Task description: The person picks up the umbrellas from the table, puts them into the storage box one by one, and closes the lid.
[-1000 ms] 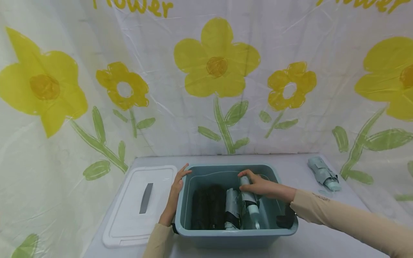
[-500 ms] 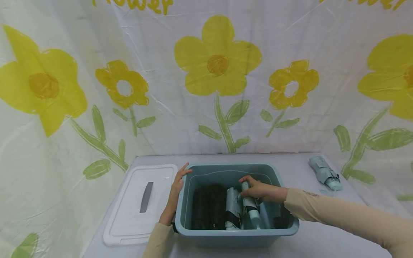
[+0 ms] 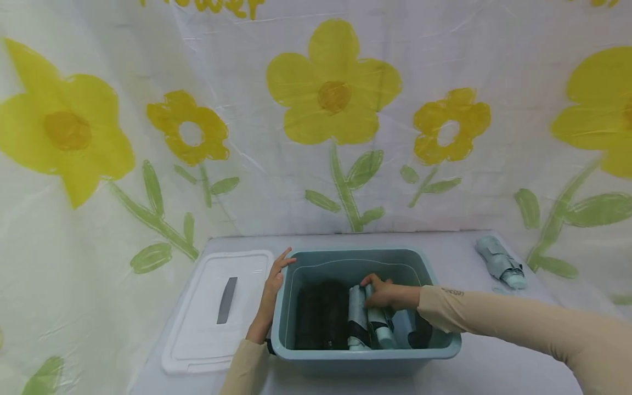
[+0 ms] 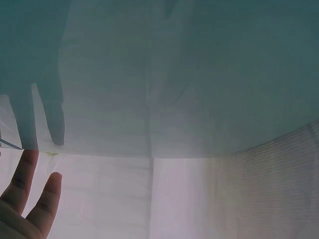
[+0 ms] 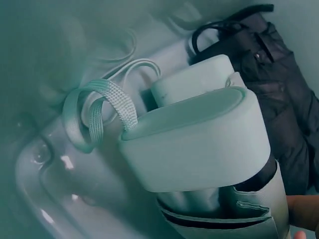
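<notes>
My right hand (image 3: 387, 292) reaches into a blue-green plastic bin (image 3: 365, 355) and grips a folded pale green umbrella (image 3: 379, 317) by its upper end. In the right wrist view its pale handle (image 5: 199, 144) with a looped strap (image 5: 92, 107) points down to the bin floor. Right beside it on the left lies a second pale green umbrella (image 3: 357, 307). Two black folded umbrellas (image 3: 334, 315) fill the bin's left part. My left hand (image 3: 276, 280) lies against the bin's left wall with its fingers extended, also partly visible in the left wrist view.
A white lid (image 3: 192, 334) with a grey handle lies flat left of the bin. Another pale green folded umbrella (image 3: 500, 262) rests on the table at the back right. A flower-printed curtain (image 3: 276, 186) hangs behind the table.
My right hand has moved left and lower into the bin with the pale green umbrella, bringing it against the second pale green one. The left hand has stayed at the wall.
</notes>
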`<state>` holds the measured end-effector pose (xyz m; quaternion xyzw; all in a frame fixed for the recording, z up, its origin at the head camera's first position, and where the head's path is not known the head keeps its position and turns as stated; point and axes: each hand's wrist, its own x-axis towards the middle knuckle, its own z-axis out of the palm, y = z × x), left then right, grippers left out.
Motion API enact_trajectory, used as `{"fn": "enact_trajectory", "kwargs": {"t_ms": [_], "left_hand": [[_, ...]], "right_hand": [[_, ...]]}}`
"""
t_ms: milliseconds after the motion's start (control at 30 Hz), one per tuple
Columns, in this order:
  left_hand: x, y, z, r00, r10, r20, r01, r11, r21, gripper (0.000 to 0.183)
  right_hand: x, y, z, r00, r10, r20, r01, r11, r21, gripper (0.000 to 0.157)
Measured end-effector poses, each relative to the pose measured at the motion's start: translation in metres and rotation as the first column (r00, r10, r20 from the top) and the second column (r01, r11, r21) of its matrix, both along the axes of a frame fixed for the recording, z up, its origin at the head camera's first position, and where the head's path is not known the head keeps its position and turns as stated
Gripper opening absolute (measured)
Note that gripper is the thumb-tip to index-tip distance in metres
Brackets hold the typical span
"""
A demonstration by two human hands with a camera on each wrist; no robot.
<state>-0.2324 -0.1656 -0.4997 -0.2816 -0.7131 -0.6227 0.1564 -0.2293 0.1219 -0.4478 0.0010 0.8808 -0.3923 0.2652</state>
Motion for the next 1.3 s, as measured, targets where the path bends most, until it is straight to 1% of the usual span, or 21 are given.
{"fn": "enact_trajectory", "kwargs": {"t_ms": [100, 267, 333, 400, 500, 600, 633, 733, 800, 900, 967, 1033, 1233, 1300], "left_hand": [[0.001, 0.002, 0.002, 1.000, -0.002, -0.008, 0.002, 1.000, -0.012, 0.042], [0.010, 0.002, 0.018, 1.000, -0.024, 0.016, 0.024, 1.000, -0.004, 0.041], [0.013, 0.003, 0.025, 0.999, -0.038, 0.033, 0.038, 0.999, 0.007, 0.041], [0.015, 0.003, 0.029, 0.998, -0.041, 0.042, 0.041, 0.999, 0.007, 0.042], [0.016, 0.004, 0.031, 0.998, -0.038, 0.050, 0.038, 0.999, 0.003, 0.043], [0.017, 0.005, 0.032, 0.999, -0.026, 0.047, 0.027, 1.000, -0.012, 0.042], [0.018, 0.005, 0.032, 0.999, -0.024, 0.043, 0.025, 1.000, -0.016, 0.041], [0.019, 0.005, 0.032, 0.999, -0.023, 0.039, 0.023, 1.000, -0.017, 0.041], [0.019, 0.005, 0.032, 0.999, -0.030, 0.043, 0.030, 1.000, -0.005, 0.041], [0.019, 0.006, 0.032, 0.997, -0.045, 0.058, 0.044, 0.999, 0.018, 0.042], [0.019, 0.007, 0.032, 0.997, -0.050, 0.063, 0.048, 0.998, 0.031, 0.042], [0.019, 0.007, 0.033, 0.996, -0.054, 0.065, 0.052, 0.998, 0.039, 0.043], [0.018, 0.007, 0.031, 0.998, -0.047, 0.050, 0.046, 0.999, 0.029, 0.041], [0.018, 0.007, 0.029, 0.998, -0.047, 0.047, 0.046, 0.999, 0.027, 0.041]], "right_hand": [[-0.001, -0.001, -0.003, 1.000, 0.004, 0.010, -0.005, 1.000, 0.031, 0.046], [-0.005, -0.003, 0.002, 0.994, 0.013, 0.113, -0.016, 0.999, 0.033, 0.055], [-0.006, -0.003, 0.003, 0.989, 0.013, 0.145, -0.017, 1.000, 0.024, 0.059], [-0.008, -0.003, 0.003, 0.986, 0.014, 0.163, -0.017, 1.000, 0.015, 0.061], [-0.010, -0.003, 0.004, 0.982, 0.022, 0.190, -0.023, 1.000, 0.003, 0.060], [-0.011, -0.002, 0.004, 0.976, 0.028, 0.215, -0.030, 1.000, 0.006, 0.058], [-0.011, -0.002, 0.005, 0.975, 0.039, 0.218, -0.044, 0.999, 0.016, 0.057], [-0.011, -0.001, 0.006, 0.974, 0.078, 0.212, -0.092, 0.994, 0.059, 0.054], [-0.011, -0.002, 0.006, 0.975, 0.126, 0.185, -0.149, 0.982, 0.114, 0.053], [-0.010, -0.002, 0.006, 0.969, 0.215, 0.120, -0.239, 0.943, 0.233, 0.049], [-0.010, -0.003, 0.004, 0.962, 0.260, 0.080, -0.272, 0.914, 0.302, 0.048], [-0.010, -0.005, 0.002, 0.958, 0.282, 0.054, -0.283, 0.895, 0.346, 0.047], [-0.012, -0.010, -0.004, 0.961, 0.275, 0.035, -0.268, 0.888, 0.372, 0.049], [-0.013, -0.010, -0.005, 0.957, 0.290, 0.028, -0.278, 0.879, 0.387, 0.051]]}}
